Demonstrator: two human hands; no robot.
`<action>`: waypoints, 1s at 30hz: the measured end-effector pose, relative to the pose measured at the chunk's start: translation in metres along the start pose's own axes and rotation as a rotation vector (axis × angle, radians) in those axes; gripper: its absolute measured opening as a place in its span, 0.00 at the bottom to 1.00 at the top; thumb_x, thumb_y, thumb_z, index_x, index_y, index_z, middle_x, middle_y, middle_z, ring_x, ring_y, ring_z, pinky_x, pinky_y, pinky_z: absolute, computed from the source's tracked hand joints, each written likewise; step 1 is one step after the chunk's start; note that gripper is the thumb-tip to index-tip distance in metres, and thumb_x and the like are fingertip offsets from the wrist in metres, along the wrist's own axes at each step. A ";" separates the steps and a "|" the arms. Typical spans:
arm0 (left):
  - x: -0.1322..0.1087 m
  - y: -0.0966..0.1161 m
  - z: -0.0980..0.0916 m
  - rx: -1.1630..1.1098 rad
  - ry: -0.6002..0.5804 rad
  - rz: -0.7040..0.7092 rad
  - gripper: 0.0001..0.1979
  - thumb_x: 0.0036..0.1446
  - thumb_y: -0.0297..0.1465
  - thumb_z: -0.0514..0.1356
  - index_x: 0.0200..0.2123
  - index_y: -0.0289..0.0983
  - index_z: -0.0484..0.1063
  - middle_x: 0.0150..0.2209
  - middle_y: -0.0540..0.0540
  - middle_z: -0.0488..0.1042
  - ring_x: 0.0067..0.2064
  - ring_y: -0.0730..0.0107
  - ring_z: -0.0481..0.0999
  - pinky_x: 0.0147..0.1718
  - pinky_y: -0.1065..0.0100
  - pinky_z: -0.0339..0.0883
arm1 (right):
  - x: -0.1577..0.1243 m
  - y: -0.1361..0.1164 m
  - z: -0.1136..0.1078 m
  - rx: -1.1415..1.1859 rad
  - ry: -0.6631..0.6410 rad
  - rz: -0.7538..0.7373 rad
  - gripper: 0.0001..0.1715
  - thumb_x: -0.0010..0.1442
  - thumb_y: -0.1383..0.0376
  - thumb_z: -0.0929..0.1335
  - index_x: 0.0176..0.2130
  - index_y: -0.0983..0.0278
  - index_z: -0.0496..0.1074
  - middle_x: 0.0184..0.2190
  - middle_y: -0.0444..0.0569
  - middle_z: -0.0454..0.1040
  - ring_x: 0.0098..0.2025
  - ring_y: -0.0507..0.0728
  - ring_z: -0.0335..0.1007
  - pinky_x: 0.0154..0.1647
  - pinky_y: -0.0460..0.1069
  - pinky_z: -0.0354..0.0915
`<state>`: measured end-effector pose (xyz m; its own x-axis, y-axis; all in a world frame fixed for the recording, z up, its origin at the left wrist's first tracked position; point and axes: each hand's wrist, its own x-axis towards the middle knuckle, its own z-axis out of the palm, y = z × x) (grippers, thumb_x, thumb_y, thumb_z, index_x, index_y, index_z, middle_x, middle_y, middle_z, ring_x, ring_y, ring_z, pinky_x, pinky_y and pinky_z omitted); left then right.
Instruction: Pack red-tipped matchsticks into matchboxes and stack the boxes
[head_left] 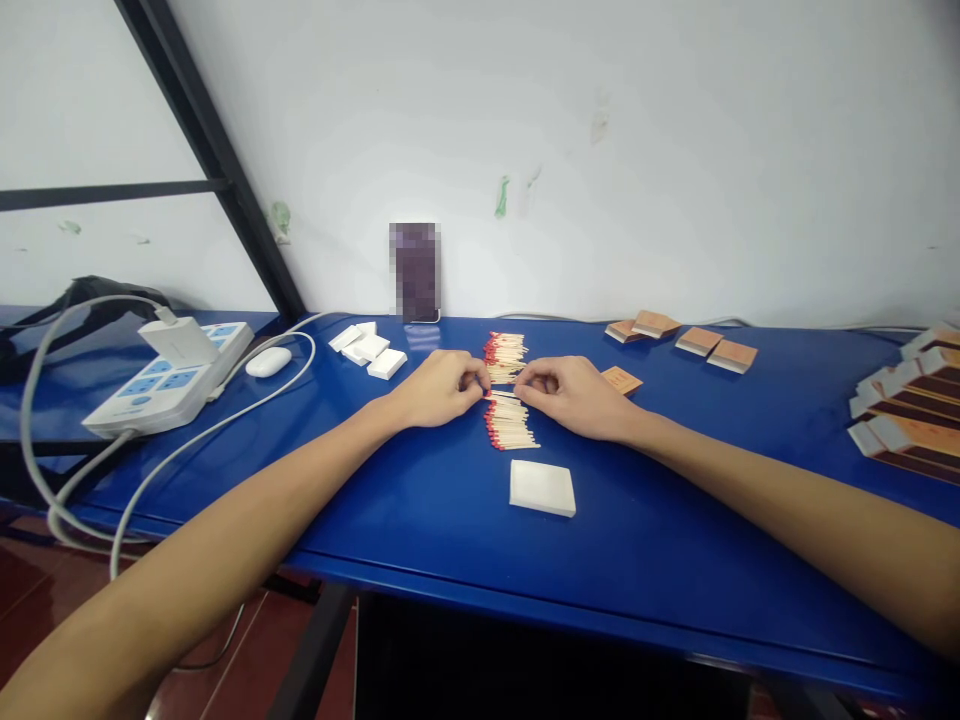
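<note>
Wooden matches [510,425] with red heads lie in a loose column on the blue table, heads to the left. My left hand [444,388] is closed at the head ends, its fingertips pinching matches in the middle of the column. From the other side, my right hand [574,397] pinches the plain ends of matches at the same height. How many each hand grips is hidden by the fingers. Nearer me lies a white matchbox tray [541,488]. An orange matchbox sleeve [621,380] is partly covered by my right hand.
Several small white boxes [367,348] sit back left, near a phone [417,272] against the wall. A power strip [169,380] with looping cables and a white earbud case [268,362] are left. Flattened orange sleeves [701,341] lie back right; stacked ones [911,430] stand far right.
</note>
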<state>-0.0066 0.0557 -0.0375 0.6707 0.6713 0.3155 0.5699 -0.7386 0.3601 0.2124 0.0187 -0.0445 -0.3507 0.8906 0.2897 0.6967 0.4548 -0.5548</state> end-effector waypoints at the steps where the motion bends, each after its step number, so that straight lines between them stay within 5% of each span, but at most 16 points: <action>1: 0.000 -0.001 0.000 0.002 0.009 -0.005 0.10 0.53 0.24 0.56 0.35 0.35 0.77 0.25 0.52 0.71 0.26 0.75 0.68 0.31 0.71 0.61 | 0.000 0.001 0.000 0.007 0.021 0.005 0.13 0.59 0.60 0.65 0.31 0.64 0.75 0.19 0.41 0.66 0.23 0.51 0.58 0.28 0.48 0.53; 10: 0.000 0.000 0.000 0.053 0.000 0.033 0.12 0.56 0.24 0.55 0.39 0.35 0.78 0.25 0.52 0.70 0.27 0.74 0.67 0.32 0.70 0.61 | 0.007 0.007 0.002 -0.104 0.120 0.044 0.09 0.55 0.68 0.66 0.35 0.64 0.77 0.19 0.41 0.68 0.23 0.51 0.61 0.29 0.48 0.55; 30: -0.001 0.003 -0.003 0.117 -0.061 0.050 0.19 0.58 0.24 0.52 0.46 0.38 0.79 0.30 0.48 0.69 0.29 0.72 0.67 0.33 0.69 0.62 | 0.010 0.012 0.003 -0.151 0.058 0.003 0.10 0.59 0.69 0.66 0.39 0.65 0.77 0.20 0.41 0.69 0.23 0.51 0.62 0.30 0.48 0.55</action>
<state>-0.0074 0.0528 -0.0343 0.7252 0.6313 0.2750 0.5842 -0.7754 0.2395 0.2155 0.0334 -0.0500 -0.3146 0.8880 0.3354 0.7853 0.4420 -0.4336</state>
